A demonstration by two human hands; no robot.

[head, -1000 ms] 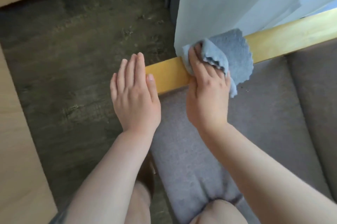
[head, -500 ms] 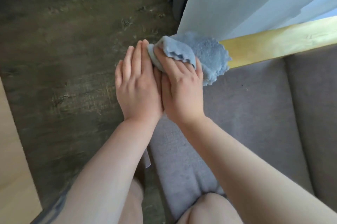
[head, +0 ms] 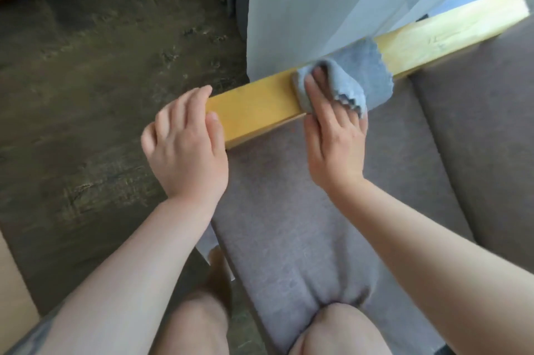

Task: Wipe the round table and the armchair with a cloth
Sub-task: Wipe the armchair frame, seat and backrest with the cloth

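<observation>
You are pressing the crumpled grey-blue microfibre cloth (head: 358, 77) onto the armchair's yellow wooden armrest (head: 257, 110).
Your right hand (head: 335, 141) is pinching it, fingertips hidden in folds; your left hand (head: 185, 149), fingers relaxed, is touching the armrest's near end; its long axis is running diagonally toward upper right.

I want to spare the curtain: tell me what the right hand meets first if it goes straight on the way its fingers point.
The right hand points up across the wooden armrest, fingers in the blue cloth. Straight on, it would probably meet the pale curtain just behind; depth is unclear.
</observation>
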